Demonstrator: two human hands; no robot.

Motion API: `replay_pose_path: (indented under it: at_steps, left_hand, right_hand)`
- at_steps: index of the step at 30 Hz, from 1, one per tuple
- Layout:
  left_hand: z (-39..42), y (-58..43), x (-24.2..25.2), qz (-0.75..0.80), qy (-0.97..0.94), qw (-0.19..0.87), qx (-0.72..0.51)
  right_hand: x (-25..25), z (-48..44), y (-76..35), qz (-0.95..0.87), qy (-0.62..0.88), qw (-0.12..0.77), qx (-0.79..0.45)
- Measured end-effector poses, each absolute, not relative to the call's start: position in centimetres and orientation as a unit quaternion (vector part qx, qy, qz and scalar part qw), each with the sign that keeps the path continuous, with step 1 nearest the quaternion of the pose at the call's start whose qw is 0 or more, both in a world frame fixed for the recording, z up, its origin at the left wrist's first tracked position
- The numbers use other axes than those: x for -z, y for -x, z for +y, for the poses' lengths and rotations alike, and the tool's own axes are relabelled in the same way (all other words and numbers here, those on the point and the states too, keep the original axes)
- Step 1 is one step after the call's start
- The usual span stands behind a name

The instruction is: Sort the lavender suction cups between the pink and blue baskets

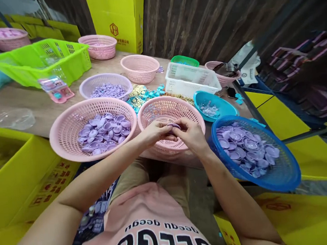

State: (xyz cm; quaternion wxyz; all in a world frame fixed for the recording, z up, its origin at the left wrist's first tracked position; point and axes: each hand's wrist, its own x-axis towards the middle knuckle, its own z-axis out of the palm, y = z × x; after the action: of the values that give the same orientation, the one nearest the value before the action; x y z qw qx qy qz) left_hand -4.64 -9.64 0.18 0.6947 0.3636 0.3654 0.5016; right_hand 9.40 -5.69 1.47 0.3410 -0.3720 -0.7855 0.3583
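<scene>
Over the pink basket (151, 112) in front of me, my left hand (159, 132) and my right hand (191, 134) meet. Between their fingertips they pinch one small purple plastic piece (174, 126), rounded at its edge; the fingers cover most of it. To the left, a wide pink basket (64, 125) holds a heap of shallow purple oval pieces (104, 132). On the right, a blue basket (288, 162) holds more purple oval pieces (247, 146), some like shallow dishes.
Behind stand a lilac basket (86, 85) of small purple parts, a white basket (191, 84), a teal bowl (224, 107) with clear bits and a lime crate (14, 65). Loose blue and cream parts (137, 96) lie between. Yellow boxes (13, 177) flank the table.
</scene>
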Motion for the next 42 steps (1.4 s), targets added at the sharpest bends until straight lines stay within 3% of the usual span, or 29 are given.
replay_pose_path:
  at_steps: [4, 17, 25, 33, 39, 42]
  left_hand:
    - [-11.3, 4.6, 0.2, 0.37, -0.326, 0.689, -0.531]
    - [-14.3, 2.5, 1.5, 0.38, -0.294, 0.654, -0.585]
    - [-16.2, 4.1, 1.4, 0.463, -0.355, 0.562, -0.586]
    - [-15.6, 3.5, 1.0, 0.367, -0.327, 0.637, -0.593]
    - [-14.2, 2.8, 1.1, 0.38, -0.292, 0.622, -0.619]
    - [-13.9, 2.6, 1.3, 0.373, -0.272, 0.63, -0.624]
  right_hand:
    - [-1.6, -8.0, -10.0, -0.76, 0.349, 0.338, -0.431]
    - [1.8, -10.5, -10.7, -0.541, 0.449, 0.515, -0.49]
    - [1.0, -11.2, -10.3, -0.577, 0.413, 0.451, -0.542]
    - [1.0, -10.5, -9.9, -0.63, 0.395, 0.396, -0.539]
    - [2.0, -9.8, -9.9, -0.697, 0.415, 0.41, -0.416]
    - [2.2, -9.5, -10.1, -0.711, 0.404, 0.397, -0.416]
